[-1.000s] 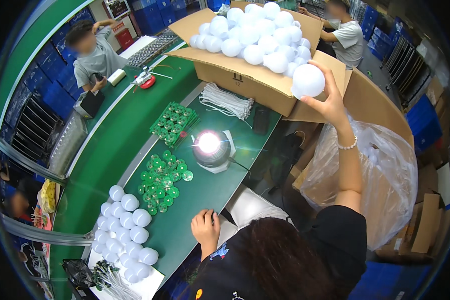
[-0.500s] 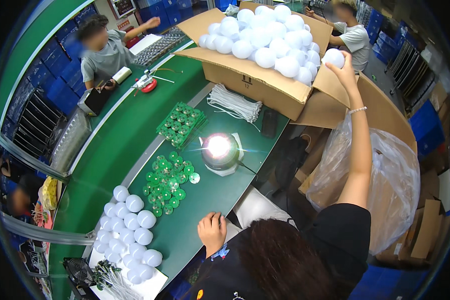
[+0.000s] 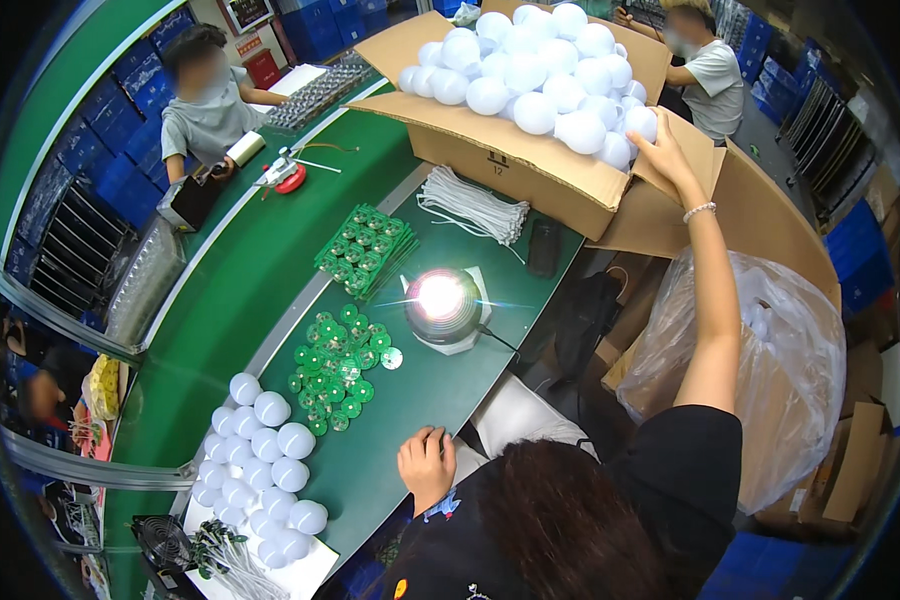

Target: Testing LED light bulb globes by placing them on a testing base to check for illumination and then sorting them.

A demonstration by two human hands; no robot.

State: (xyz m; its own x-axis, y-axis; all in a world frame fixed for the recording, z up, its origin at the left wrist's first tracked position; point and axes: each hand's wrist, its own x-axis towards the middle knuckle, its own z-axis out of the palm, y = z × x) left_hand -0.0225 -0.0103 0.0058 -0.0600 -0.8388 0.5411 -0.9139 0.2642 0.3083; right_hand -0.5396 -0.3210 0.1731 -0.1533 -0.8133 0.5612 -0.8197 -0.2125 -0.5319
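My right hand (image 3: 667, 160) reaches up to the open cardboard box (image 3: 505, 168) at the far side, its fingers on a white plastic globe (image 3: 641, 124) at the right edge of the heap. White globes (image 3: 526, 72) fill the box above its flaps. My left hand (image 3: 427, 467) rests at the near edge of the green table (image 3: 425, 395), fingers curled and palm hidden; nothing shows in it. Beyond it lie loose round green circuit boards (image 3: 340, 365) and a lit dome-shaped lamp (image 3: 442, 303). More white globes (image 3: 260, 445) stand in rows at the left.
Stacked green board panels (image 3: 366, 248), a bundle of white cable ties or wires (image 3: 473, 207) and a dark device (image 3: 544, 248) lie farther back. A green conveyor (image 3: 220, 310) runs along the left. A clear plastic bag (image 3: 745, 370) hangs at right. Two people sit across.
My right hand has moved slightly left and down with the globe, against the heap in the box. My left hand stays put. The person at far left has lowered an outstretched arm.
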